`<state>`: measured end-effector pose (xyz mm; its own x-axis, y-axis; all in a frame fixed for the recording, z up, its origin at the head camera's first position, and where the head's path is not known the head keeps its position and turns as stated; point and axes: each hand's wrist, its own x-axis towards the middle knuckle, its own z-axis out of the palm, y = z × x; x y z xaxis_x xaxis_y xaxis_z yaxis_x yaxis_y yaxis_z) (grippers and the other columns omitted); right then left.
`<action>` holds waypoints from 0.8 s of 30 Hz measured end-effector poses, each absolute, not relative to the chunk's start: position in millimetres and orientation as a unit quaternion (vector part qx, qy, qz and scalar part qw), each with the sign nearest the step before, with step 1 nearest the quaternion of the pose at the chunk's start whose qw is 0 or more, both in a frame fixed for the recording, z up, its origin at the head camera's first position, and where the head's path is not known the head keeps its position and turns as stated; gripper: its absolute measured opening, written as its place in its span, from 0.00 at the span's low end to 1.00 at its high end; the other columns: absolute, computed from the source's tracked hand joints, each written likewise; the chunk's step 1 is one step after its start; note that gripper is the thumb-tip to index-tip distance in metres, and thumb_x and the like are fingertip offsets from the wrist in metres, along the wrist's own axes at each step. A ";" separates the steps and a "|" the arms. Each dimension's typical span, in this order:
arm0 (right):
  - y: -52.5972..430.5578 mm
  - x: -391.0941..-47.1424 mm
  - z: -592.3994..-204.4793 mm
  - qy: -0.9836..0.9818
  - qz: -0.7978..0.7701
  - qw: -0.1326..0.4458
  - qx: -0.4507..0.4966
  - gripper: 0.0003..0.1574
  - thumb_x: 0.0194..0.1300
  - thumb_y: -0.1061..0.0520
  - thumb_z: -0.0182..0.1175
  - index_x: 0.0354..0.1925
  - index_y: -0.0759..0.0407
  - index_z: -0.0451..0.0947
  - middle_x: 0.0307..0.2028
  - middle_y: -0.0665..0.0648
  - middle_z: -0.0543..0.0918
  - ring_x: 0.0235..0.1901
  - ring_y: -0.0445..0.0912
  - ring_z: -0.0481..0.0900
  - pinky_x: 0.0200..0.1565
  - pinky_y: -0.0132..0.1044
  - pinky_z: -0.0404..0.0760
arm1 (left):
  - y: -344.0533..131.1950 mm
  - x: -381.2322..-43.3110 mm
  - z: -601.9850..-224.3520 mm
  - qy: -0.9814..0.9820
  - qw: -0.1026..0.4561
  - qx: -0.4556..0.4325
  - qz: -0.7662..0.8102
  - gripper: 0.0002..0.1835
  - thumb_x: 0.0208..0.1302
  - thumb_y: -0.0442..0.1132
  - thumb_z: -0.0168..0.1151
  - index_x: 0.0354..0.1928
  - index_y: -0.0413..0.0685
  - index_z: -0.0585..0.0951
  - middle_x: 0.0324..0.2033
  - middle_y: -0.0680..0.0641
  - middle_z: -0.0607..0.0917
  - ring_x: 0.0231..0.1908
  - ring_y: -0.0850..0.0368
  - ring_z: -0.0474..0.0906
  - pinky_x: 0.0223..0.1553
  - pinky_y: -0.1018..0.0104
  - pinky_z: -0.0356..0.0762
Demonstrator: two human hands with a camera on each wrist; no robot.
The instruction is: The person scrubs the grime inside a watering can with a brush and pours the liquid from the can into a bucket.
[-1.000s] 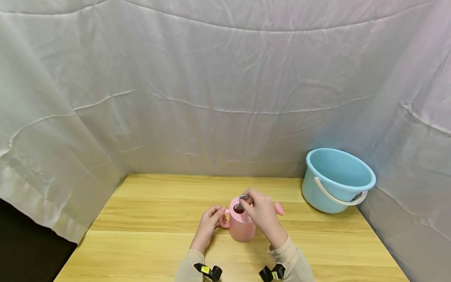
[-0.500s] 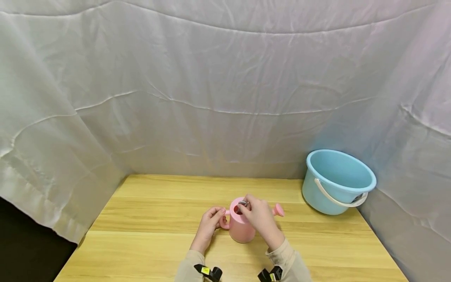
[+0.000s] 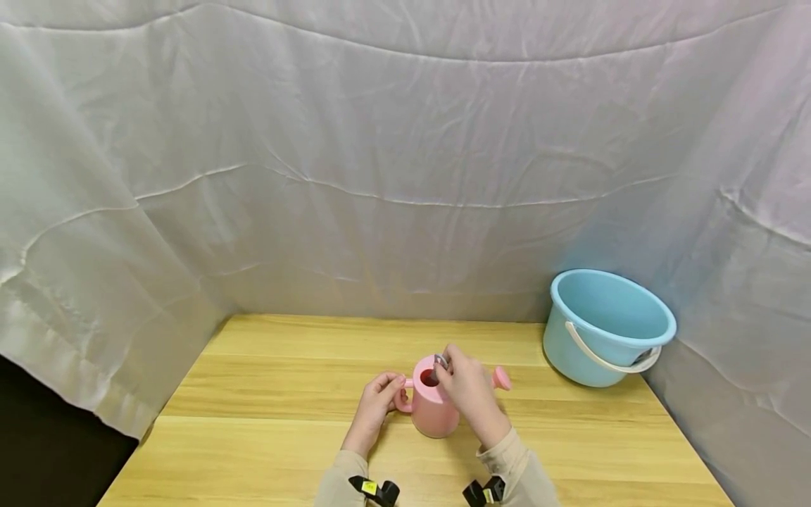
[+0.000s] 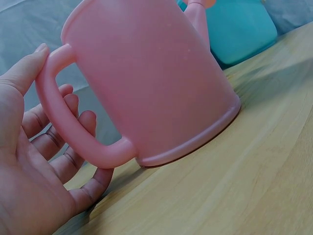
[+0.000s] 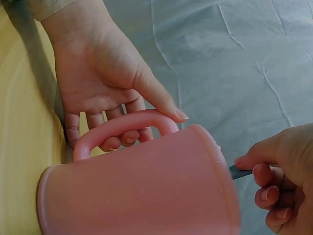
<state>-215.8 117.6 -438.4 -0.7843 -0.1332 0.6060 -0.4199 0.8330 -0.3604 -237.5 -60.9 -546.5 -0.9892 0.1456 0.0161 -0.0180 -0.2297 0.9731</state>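
A pink watering can [image 3: 436,415] stands upright on the wooden table, its handle to the left and its sprinkler head [image 3: 501,378] to the right. My left hand [image 4: 46,142] holds the handle [image 4: 66,115], thumb on top and fingers curled through and under it. Over the can's round top opening [image 3: 428,377], my right hand [image 3: 470,387] pinches a slim grey spoon-like utensil [image 5: 239,172] between thumb and forefinger. Its lower end is hidden inside the can. Dark red shows within the opening.
A light blue bucket [image 3: 570,355] with a white handle stands at the table's back right corner. Grey cloth [image 3: 393,246] hangs behind the table [image 3: 285,394] and along its sides. Both wrists carry black camera mounts.
My right hand first dips lower over the opening, then rises slightly, and the utensil's angle shifts. The left hand and the can stay almost still.
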 end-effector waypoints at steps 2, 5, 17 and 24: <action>118.2 -216.3 -436.4 -0.901 0.249 0.317 0.162 0.15 0.54 0.63 0.70 0.26 0.57 0.70 0.13 0.47 0.68 0.14 0.34 0.57 0.16 0.24 0.56 | -60.8 -237.4 -546.8 0.619 0.052 0.052 0.782 0.12 0.67 0.47 0.60 0.38 0.44 0.78 0.26 0.48 0.78 0.27 0.58 0.77 0.36 0.63 0.81; 119.6 -217.4 -431.3 -0.883 0.249 0.357 0.178 0.16 0.52 0.64 0.71 0.28 0.58 0.70 0.14 0.48 0.68 0.14 0.34 0.56 0.16 0.23 0.56 | -60.7 -237.2 -546.7 0.623 0.050 0.050 0.779 0.13 0.67 0.47 0.60 0.39 0.44 0.78 0.26 0.48 0.78 0.27 0.58 0.77 0.35 0.64 0.81; 122.3 -216.1 -423.2 -0.862 0.234 0.399 0.208 0.16 0.49 0.65 0.72 0.29 0.59 0.71 0.16 0.46 0.68 0.17 0.35 0.59 0.19 0.23 0.59 | -60.2 -236.4 -547.1 0.625 0.052 0.045 0.777 0.14 0.67 0.48 0.60 0.40 0.44 0.78 0.27 0.49 0.78 0.29 0.59 0.77 0.35 0.65 0.81; 124.0 -216.9 -425.9 -0.869 0.245 0.381 0.201 0.16 0.50 0.65 0.71 0.28 0.58 0.71 0.16 0.47 0.69 0.17 0.35 0.60 0.19 0.23 0.60 | -60.4 -237.6 -547.9 0.623 0.053 0.048 0.779 0.15 0.67 0.49 0.61 0.41 0.43 0.78 0.26 0.50 0.78 0.28 0.59 0.78 0.36 0.63 0.81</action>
